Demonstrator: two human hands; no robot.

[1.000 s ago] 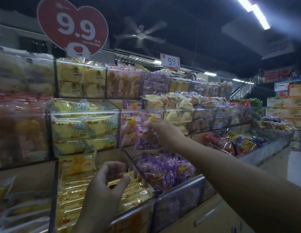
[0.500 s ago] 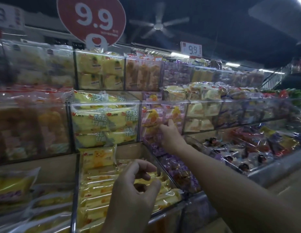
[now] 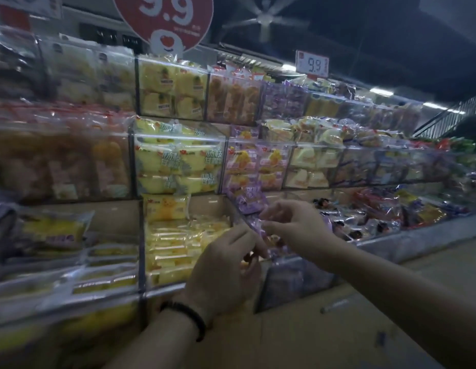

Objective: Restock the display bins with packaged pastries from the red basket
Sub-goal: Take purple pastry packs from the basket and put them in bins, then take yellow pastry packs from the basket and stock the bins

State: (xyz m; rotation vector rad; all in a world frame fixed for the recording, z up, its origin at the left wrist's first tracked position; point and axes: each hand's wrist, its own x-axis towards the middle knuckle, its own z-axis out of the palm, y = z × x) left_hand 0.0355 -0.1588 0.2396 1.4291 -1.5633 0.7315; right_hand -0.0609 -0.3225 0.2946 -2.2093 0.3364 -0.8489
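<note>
I see right hand (image 3: pixel 298 225) pinching purple packet (image 3: pixel 263 231); left hand (image 3: pixel 226 267) curled beside it, grip I cannot tell. Light, slippery film, soft cake: hold by sealed edges

Two hands (image 3: pixel 226 265) (image 3: pixel 298 225), one held packet (image 3: pixel 266 237), two price signs (image 3: pixel 162 20) (image 3: pixel 312 63), one ceiling fan (image 3: pixel 266 18).

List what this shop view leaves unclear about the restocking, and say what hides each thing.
- Red basket: outside the head view entirely.
- Left hand: its own back hides the fingertips, so its grip is unclear.
- Purple packet pinched by the right hand: blurred, label unreadable.
- Heart price sign: top cut off by the frame edge.
- Left bins: motion blur smears contents.
</note>
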